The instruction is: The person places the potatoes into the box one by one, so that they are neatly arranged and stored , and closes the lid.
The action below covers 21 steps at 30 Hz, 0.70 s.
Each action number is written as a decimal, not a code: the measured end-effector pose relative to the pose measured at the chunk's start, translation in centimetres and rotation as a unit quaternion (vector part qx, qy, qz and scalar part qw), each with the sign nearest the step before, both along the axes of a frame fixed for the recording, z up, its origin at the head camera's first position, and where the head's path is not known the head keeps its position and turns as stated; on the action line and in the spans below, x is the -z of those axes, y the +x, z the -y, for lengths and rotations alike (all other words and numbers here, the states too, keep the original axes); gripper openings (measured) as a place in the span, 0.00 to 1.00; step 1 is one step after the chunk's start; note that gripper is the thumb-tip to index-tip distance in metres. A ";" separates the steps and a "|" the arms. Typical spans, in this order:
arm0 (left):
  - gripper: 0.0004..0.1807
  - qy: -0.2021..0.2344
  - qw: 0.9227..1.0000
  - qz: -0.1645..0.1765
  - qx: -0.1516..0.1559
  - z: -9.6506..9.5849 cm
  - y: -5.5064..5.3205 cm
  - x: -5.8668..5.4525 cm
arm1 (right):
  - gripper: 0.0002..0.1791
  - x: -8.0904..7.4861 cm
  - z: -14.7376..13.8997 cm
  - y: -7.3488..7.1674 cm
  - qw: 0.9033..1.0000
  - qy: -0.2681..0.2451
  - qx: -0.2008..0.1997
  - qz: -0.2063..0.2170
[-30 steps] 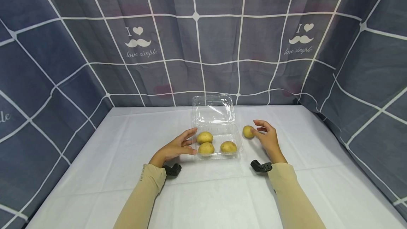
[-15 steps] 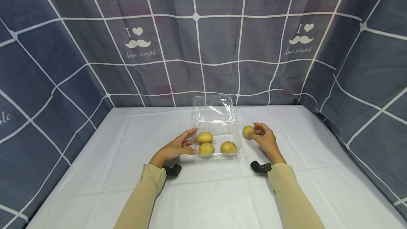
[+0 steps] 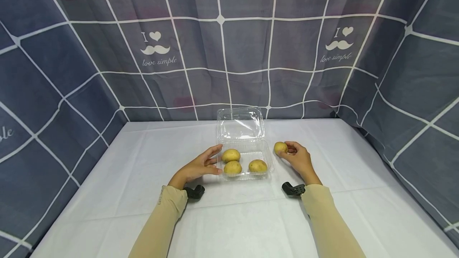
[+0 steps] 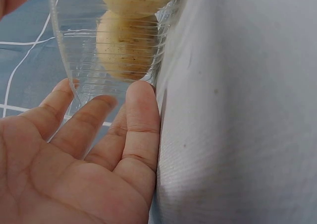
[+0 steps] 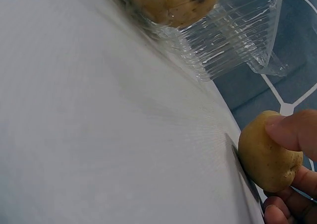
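Pinching a potato (image 5: 267, 157) on the surface (image 5: 124, 149), the right hand (image 3: 301, 161) sits just right of the clear box (image 3: 252, 149); the left hand (image 3: 196, 167), fingers (image 4: 142, 112) loosely spread, touches its left side. Three potatoes (image 3: 257, 165) already lie inside; the pinched one seems left to do, lid (image 3: 241, 126) open.

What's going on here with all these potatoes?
A person's right-hand grip pinches a single potato just to the right of a clear plastic box. Their left-hand grip is spread loosely against the box's left side. The lid stands open, and three more potatoes lie inside: two at the left, one at the right. The pinched one is outside the box; whether it is lifted off the white cloth, I can't tell.
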<state>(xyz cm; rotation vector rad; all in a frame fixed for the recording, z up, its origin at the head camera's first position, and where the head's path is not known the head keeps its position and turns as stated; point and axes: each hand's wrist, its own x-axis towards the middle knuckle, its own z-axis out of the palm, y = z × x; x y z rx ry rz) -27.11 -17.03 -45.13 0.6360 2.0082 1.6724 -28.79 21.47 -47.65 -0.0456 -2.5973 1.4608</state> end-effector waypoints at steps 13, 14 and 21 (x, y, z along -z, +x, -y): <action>0.55 0.006 1.000 -0.002 0.001 0.1 0.1 0.3 | 0.29 0.4 -0.1 0.0 1.000 -0.005 0.014 -0.007; 0.55 0.006 1.000 -0.002 0.001 0.1 0.1 0.3 | 0.28 0.4 -0.1 0.0 1.000 -0.006 0.016 -0.008; 0.55 0.005 1.000 -0.007 0.003 0.1 0.2 0.2 | 0.27 0.1 0.0 0.2 0.998 -0.051 0.027 -0.014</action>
